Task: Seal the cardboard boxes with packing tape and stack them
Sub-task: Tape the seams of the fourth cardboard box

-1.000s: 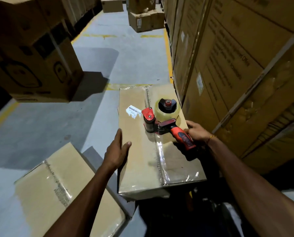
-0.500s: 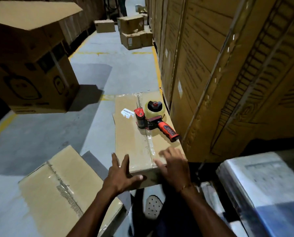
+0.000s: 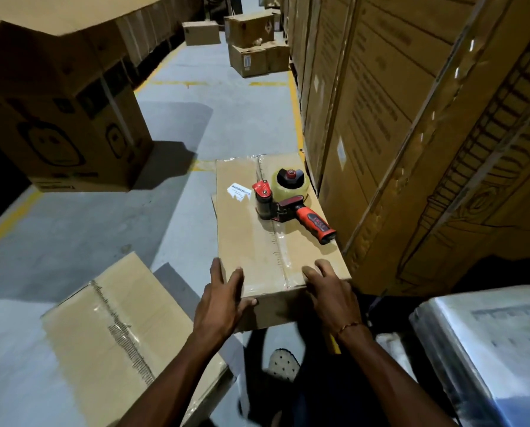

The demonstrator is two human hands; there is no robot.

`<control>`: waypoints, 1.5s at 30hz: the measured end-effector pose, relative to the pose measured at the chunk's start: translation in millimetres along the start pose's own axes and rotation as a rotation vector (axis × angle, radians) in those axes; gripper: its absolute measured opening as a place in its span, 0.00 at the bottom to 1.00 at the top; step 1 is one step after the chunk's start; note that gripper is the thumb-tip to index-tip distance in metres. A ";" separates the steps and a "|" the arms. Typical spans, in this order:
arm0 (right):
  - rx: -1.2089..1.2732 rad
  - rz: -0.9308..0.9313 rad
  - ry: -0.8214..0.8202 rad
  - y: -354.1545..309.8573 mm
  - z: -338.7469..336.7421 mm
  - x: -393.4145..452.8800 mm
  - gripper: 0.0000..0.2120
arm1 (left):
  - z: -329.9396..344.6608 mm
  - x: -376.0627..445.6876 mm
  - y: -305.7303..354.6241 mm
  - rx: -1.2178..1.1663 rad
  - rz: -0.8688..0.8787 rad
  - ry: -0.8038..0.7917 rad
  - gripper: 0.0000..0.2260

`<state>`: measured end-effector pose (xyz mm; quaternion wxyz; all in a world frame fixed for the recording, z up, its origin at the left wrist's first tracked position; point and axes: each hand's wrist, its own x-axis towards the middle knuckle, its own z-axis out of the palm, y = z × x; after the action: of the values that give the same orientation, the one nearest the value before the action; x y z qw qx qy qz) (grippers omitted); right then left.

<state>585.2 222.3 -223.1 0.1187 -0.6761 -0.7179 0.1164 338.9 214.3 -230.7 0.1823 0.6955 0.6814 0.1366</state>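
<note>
Right now the taped box [image 3: 266, 241] sits in front of me, raised off the grey floor [image 3: 103, 229], its long side running away from me and its right edge just beside the tall wall of stacked cartons [image 3: 396, 134]. A strip of clear tape runs down its top seam and folds over the near edge. I have both hands at that near end. My left hand [image 3: 223, 300] covers the near-left corner, fingers spread and fairly straight on the top face, the thumb stretched along the front face. My right hand [image 3: 328, 291] lies on the near-right part of the top, fingers apart and slightly bent, pressing on the cardboard; I cannot tell whether its thumb hooks over the edge.

Farther along the box top lies the tape dispenser [image 3: 288, 201], red and black, on its side with its roll of clear tape toward the far end and its handle pointing back toward the right edge. Neither hand touches it. Just left of it a small white label [image 3: 238, 191] is stuck on the cardboard.

Lower left, a second box [image 3: 119, 340] lies on the floor, taped along its seam, near my left forearm. Beyond it, on the left, stands a large printed carton [image 3: 60, 112]. Down the aisle more cartons [image 3: 251, 41] are stacked on the floor. At lower right sits a plastic-wrapped bundle [image 3: 488, 349].
</note>
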 end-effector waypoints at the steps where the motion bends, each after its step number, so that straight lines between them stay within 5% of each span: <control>1: 0.000 0.003 -0.008 2.1 2.0 8.8 0.23 | 0.1 8.6 1.3 0.011 0.014 0.007 0.22; 5: 0.009 0.000 0.011 8.7 8.2 55.1 0.30 | -1.0 46.8 9.1 -0.018 -0.011 0.034 0.21; 11: -0.004 -0.040 -0.035 17.1 4.9 121.1 0.21 | -4.8 104.3 20.8 -0.006 -0.039 0.033 0.20; 18: 0.034 0.046 -0.049 15.3 12.8 139.1 0.27 | -2.7 115.4 23.0 -0.062 -0.074 -0.031 0.24; 23: -0.018 0.030 -0.125 -13.9 7.8 103.3 0.29 | -7.6 77.3 -4.3 -0.085 -0.033 -0.133 0.33; 27: 0.068 0.007 -0.161 -55.8 5.1 64.8 0.20 | -16.2 18.8 -37.1 -0.144 -0.125 -0.168 0.21; 30: 0.070 -0.124 -0.255 -95.6 4.4 31.4 0.15 | -33.8 -32.7 -61.7 -0.172 -0.217 -0.109 0.13; 37: 0.201 -0.389 -0.463 -196.8 15.0 -32.6 0.10 | -88.6 -123.5 -122.9 -0.218 -0.361 0.093 0.16; 45: 0.269 -0.591 -0.619 -295.8 53.2 -31.7 0.07 | -116.2 -168.4 -201.7 -0.321 -0.617 0.138 0.11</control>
<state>290.7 172.9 -176.9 0.0135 -0.3538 -0.8604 0.3665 101.1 55.1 -205.5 0.2755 0.4086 0.8400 0.2269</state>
